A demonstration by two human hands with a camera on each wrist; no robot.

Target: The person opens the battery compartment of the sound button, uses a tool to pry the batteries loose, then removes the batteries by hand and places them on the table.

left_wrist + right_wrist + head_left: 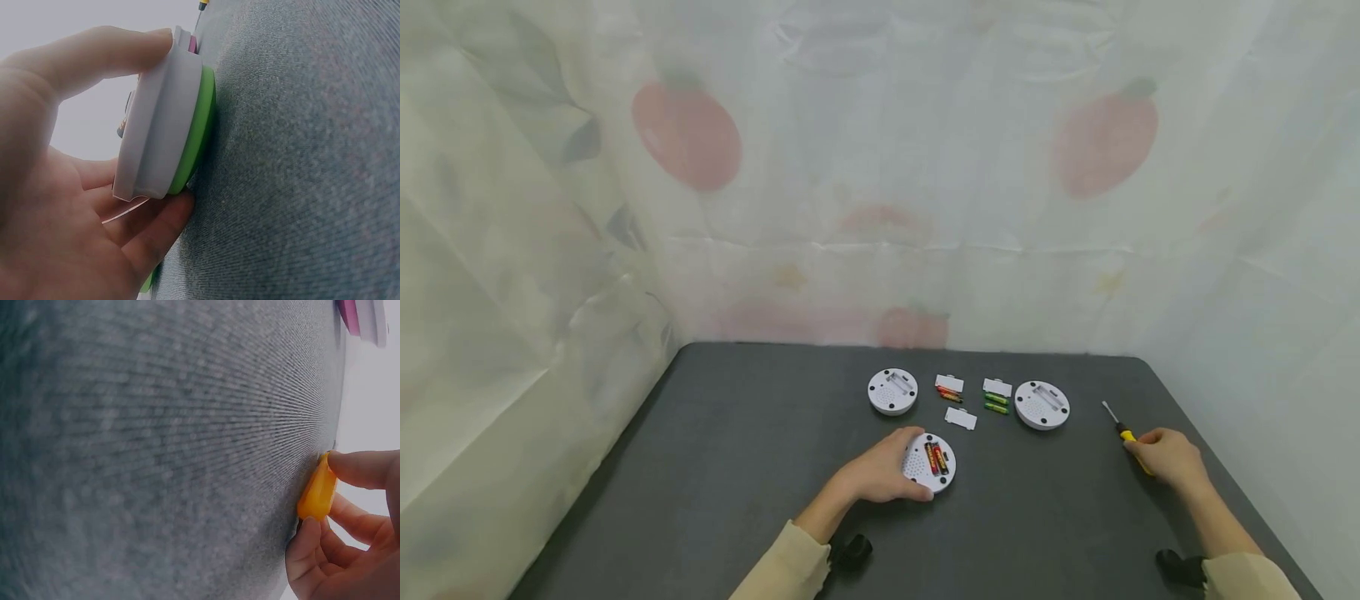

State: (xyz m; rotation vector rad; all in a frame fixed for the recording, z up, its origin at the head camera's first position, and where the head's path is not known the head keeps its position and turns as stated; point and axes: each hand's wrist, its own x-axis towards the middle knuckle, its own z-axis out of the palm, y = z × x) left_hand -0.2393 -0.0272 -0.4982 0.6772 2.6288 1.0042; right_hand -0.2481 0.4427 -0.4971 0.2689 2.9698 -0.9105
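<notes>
My left hand holds a round white battery-powered device by its rim, thumb on the near side and fingers on the far side. Two red-and-black batteries lie in its uncovered compartment, facing up. In the left wrist view the device shows a green underside close to the grey tabletop. My right hand pinches the yellow handle of a screwdriver near the table's right side. Its metal shaft points away to the far left. The right wrist view shows thumb and fingers on the yellow handle.
Two more round white devices, a left one and a right one, stand farther back with bare compartments. Between them lie white battery covers, red batteries and green batteries. Printed curtains hang around the grey table.
</notes>
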